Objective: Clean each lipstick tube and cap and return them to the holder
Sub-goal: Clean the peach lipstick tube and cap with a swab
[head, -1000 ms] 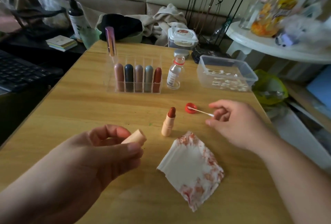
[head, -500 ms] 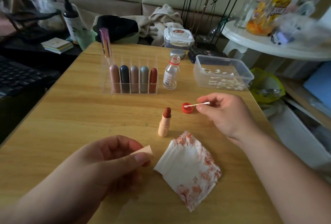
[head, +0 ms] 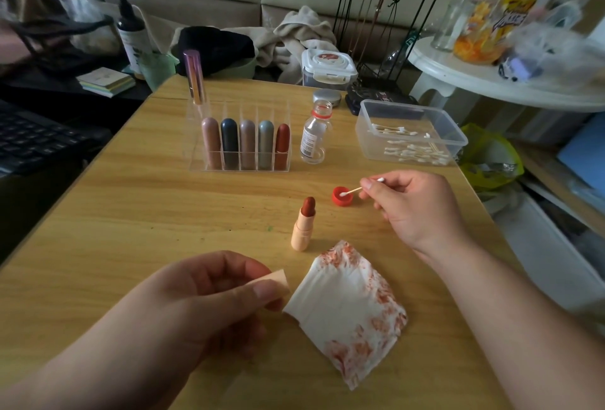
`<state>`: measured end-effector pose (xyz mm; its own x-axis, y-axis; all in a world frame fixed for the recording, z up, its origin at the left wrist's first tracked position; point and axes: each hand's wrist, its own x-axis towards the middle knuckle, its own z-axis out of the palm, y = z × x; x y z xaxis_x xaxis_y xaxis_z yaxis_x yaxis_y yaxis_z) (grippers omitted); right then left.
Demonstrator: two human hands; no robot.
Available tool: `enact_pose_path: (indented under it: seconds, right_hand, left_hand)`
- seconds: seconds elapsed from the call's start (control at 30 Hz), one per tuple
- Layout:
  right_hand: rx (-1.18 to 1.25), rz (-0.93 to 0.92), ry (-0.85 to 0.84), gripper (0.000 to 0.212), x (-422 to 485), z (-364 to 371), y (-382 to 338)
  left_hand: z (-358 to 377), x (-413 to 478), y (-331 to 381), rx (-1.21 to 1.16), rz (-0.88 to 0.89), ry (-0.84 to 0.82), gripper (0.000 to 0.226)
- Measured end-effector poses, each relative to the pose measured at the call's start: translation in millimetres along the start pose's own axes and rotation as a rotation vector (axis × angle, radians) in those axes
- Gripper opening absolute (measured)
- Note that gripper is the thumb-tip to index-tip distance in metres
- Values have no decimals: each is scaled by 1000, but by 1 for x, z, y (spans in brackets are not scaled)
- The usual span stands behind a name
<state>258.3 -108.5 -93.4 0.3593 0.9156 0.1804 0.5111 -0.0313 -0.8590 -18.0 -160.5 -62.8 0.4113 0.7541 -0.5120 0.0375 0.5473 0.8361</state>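
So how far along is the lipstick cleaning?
Five capped lipsticks stand in the clear holder, possibly done. In hand: the left hand holds the peach cap, the right hand dips a cotton swab in the red bottle cap. Left: the open lipstick needs capping and returning.

Soft, muted daylight fills the scene. It is brightest at the right, where the white side table [head: 491, 82] looks pale and washed out, and it falls off to deep gloom at the left around the keyboard [head: 29, 141]. The wooden table [head: 131, 213] carries a faint, even sheen across its far half. Shadows are weak and soft-edged, with a dim patch lying beneath the curled fingers of the left hand [head: 203, 305]. The centre is sharp: the cotton swab [head: 355, 191] and the stained tissue [head: 347, 308] read crisply. The jars [head: 491, 23] at the upper right are smeared with blur, as is the top left corner. Wide-angle curvature bows the table's edges and stretches both forearms.
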Motion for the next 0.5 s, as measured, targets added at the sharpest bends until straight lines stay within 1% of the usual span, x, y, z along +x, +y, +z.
enact_pose_path:
  seconds: [0.07, 0.17, 0.23, 0.27, 0.33, 0.37, 0.43, 0.5]
  right_hand:
    - [32, -9, 23, 17, 0, 1, -2]
    - [88, -29, 74, 19, -1, -1, -5]
    - [103, -32, 104, 22, -2, -2, -5]
    - [109, -22, 111, 23, -2, -2, -5]
    - [143, 19, 115, 24, -3, 1, -4]
    - [182, 50, 110, 22, -3, 2, -4]
    - [284, 126, 95, 17, -4, 4, -4]
    - [403, 215, 75, 11, -3, 4, -6]
  left_hand:
    - [0, 1, 0, 1, 7, 1, 27]
    - [1, 1, 0, -64, 10, -4, 18]
    - [1, 1, -1, -131, 32, -5, 21]
    - [0, 2, -2, -161, 55, -7, 29]
    - [-2, 4, -5, -199, 96, -15, 61]
    - [-3, 5, -7, -212, 106, -11, 72]
    - [-4, 7, -9, -227, 131, -8, 77]
    - [-3, 8, -10, -228, 146, -2, 76]
